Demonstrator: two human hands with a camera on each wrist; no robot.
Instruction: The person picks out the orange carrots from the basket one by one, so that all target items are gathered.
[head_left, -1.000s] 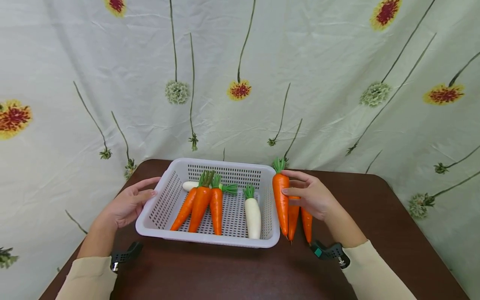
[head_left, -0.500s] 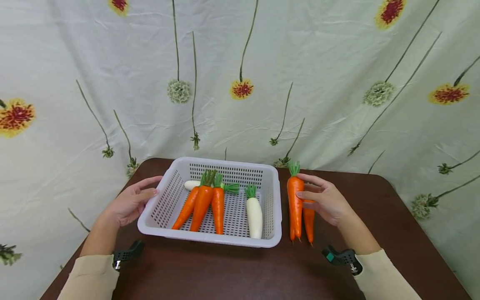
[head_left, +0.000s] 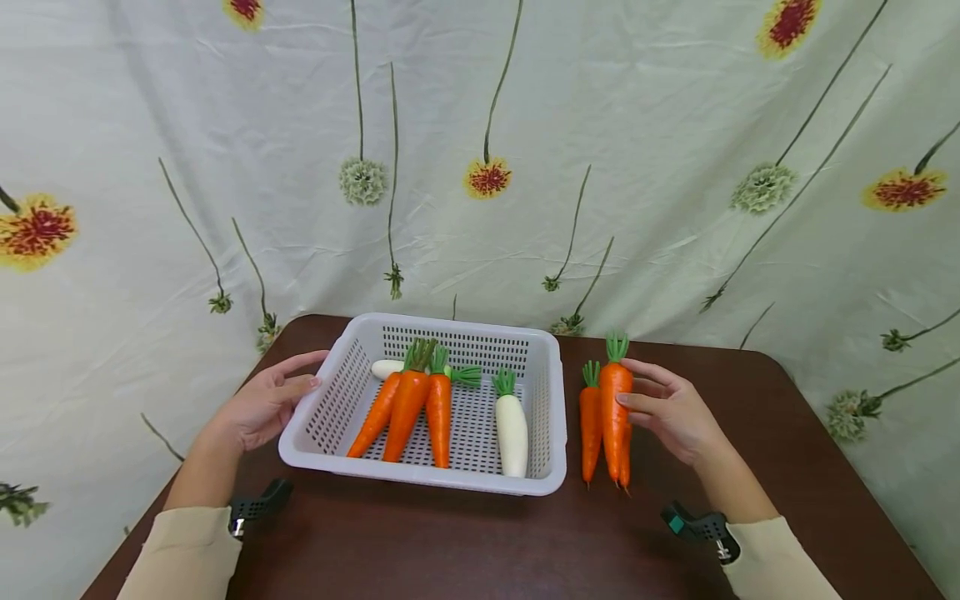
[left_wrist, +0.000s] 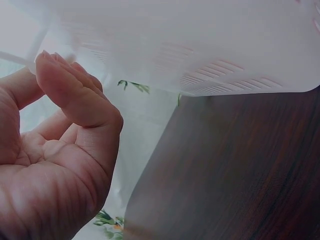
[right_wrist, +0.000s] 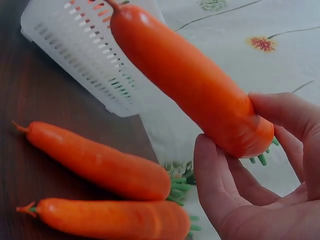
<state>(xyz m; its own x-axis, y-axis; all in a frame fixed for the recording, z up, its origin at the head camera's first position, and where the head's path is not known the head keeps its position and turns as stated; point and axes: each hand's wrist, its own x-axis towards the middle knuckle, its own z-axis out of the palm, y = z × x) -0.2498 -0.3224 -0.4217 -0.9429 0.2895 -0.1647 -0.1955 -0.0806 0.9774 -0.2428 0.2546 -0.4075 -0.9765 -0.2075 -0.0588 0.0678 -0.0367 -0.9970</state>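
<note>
My left hand (head_left: 262, 406) pinches the left rim of a white perforated plastic basket (head_left: 420, 472); in the left wrist view its fingers bend at the basket's edge. In the basket lie three orange carrots (head_left: 406, 417) with green tops, a white radish (head_left: 512, 433) on the right and another white radish (head_left: 385, 367) partly hidden behind the carrots. To the right of the basket, my right hand (head_left: 670, 414) pinches a carrot (head_left: 615, 417) near its leafy end. The right wrist view has this carrot (right_wrist: 190, 80) raised off the table, with two more carrots (right_wrist: 100, 162) lying below.
Everything stands on a dark brown table (head_left: 450, 542) with rounded far corners. A pale curtain (head_left: 450, 100) printed with flowers hangs close behind it. A black strap (head_left: 705, 527) is worn on each wrist.
My right hand has carried its carrot rightward from beside the basket's right rim to over the carrots on the table. The left hand keeps its hold on the basket.
</note>
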